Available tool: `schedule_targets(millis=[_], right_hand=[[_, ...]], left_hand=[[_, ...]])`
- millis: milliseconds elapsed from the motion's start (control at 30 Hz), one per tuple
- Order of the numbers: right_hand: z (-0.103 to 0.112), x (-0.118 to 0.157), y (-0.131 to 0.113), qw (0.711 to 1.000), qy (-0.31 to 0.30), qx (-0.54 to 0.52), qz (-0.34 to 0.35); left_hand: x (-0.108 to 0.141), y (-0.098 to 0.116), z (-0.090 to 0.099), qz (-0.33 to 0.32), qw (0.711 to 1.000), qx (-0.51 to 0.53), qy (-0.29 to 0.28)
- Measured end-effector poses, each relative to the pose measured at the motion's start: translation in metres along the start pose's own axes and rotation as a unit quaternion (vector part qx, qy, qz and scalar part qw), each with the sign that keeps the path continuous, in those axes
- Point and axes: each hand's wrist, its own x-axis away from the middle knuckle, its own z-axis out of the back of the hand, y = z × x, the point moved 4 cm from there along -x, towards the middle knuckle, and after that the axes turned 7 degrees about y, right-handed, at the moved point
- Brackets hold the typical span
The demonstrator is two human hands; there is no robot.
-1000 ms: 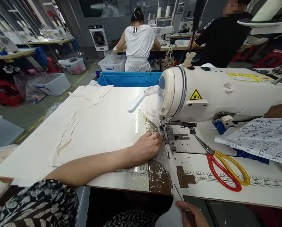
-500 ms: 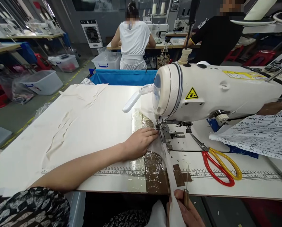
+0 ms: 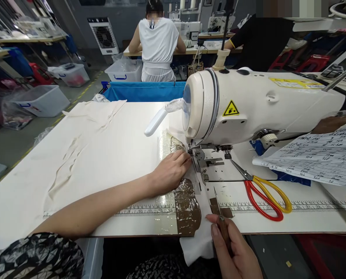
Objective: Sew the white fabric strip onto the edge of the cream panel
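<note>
A white sewing machine [image 3: 219,104] stands on the right part of the table. Close beside its presser foot, my left hand [image 3: 173,170] has its fingers bent together at the edge of a white fabric strip [image 3: 200,224]; the fingertips are partly hidden. From there the strip runs toward me and droops over the table's front edge. Between thumb and fingers, my right hand [image 3: 235,248] grips an awl [image 3: 223,228] by its wooden handle, metal point upward, next to the strip. Brown tape [image 3: 187,209] covers the tabletop under the strip.
Scissors [image 3: 265,197] with red and yellow handles lie right of the needle area. Handwritten paper [image 3: 315,159] is behind them. White fabric pieces [image 3: 66,162] lie at left. A blue fabric bin [image 3: 146,91] adjoins the table's far edge; a person in white [image 3: 158,46] sits beyond.
My right hand has risen over the table edge with the awl, now tilted left. The strip's lower end has swung free from that hand. My left hand's fingers have curled more.
</note>
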Motion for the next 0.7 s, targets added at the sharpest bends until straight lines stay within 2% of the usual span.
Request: schedule_targets(millis=[167, 233, 367, 567, 700], right_hand=[[-0.002, -0.014, 0.006, 0.996, -0.075, 0.028, 0.049], [0.0, -0.017, 0.01, 0.994, -0.085, 0.036, 0.058], [-0.002, -0.019, 0.003, 0.995, -0.065, 0.033, 0.073], [-0.012, -0.023, -0.022, 0.996, -0.021, 0.033, 0.078], [-0.014, -0.03, -0.019, 0.995, -0.017, 0.036, 0.089]], left_hand=[[-0.003, -0.007, 0.001, 0.001, 1.0, 0.028, 0.013], [-0.002, -0.009, 0.003, -0.011, 0.998, 0.059, 0.025], [-0.001, -0.012, 0.002, -0.026, 0.996, 0.083, 0.034], [-0.002, -0.015, -0.002, -0.001, 0.999, 0.038, 0.033], [0.0, -0.016, 0.002, -0.001, 0.996, 0.076, 0.039]])
